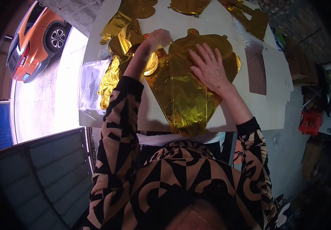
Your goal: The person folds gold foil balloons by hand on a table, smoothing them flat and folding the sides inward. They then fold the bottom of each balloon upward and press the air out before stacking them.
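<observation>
White table (249, 115), hands on gold foil (184, 92).

Two hands: left (158, 38), right (210, 68). One white table (154, 115). One orange car (35, 36). One red stool (310, 122).

A white desk (150, 115) fills the middle. More gold foil shapes (190, 5) lie at the far end of the desk. A clear plastic bag (92, 84) with print on it hangs over the desk's left edge. Flat white sheets (278, 73) and a brown sheet (256, 71) lie on the desk's right side. An orange car (35, 38) is parked well to the left of the desk, outside in the light. A red stool (310, 122) stands on the floor to the right of the desk.
</observation>
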Available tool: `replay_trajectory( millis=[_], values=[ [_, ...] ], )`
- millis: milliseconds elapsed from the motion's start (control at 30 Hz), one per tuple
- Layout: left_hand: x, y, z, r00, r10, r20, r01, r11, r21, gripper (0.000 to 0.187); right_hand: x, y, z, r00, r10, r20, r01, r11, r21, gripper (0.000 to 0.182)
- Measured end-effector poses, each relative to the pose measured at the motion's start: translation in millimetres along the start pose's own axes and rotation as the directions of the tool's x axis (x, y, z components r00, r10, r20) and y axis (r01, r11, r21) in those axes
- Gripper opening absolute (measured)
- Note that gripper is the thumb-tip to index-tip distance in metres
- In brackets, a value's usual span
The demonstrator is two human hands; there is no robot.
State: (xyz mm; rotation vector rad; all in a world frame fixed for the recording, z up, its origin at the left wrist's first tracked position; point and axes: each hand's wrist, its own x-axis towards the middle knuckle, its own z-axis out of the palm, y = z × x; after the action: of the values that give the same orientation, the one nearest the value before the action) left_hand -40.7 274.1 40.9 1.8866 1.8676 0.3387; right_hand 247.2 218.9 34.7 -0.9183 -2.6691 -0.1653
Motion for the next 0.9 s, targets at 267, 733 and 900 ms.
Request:
replay_trajectory(
  millis=[267,733,900],
  values=[
    [6,-12,5,0.996,0.077,-0.036,-0.077,0.997,-0.021,0.026,-1,-4,20,0.993,-0.03,0.117,0.03,1.0,-0.002,0.068],
    [7,-10,10,0.99,0.09,-0.107,-0.089,0.996,0.014,0.027,1,-6,21,0.982,-0.013,0.189,0.022,0.999,-0.044,0.069],
    [10,-7,10,0.999,-0.005,-0.032,0.007,0.998,0.06,0.023,2,-5,16,0.98,-0.013,0.197,0.023,0.999,-0.046,0.069]
  ],
)
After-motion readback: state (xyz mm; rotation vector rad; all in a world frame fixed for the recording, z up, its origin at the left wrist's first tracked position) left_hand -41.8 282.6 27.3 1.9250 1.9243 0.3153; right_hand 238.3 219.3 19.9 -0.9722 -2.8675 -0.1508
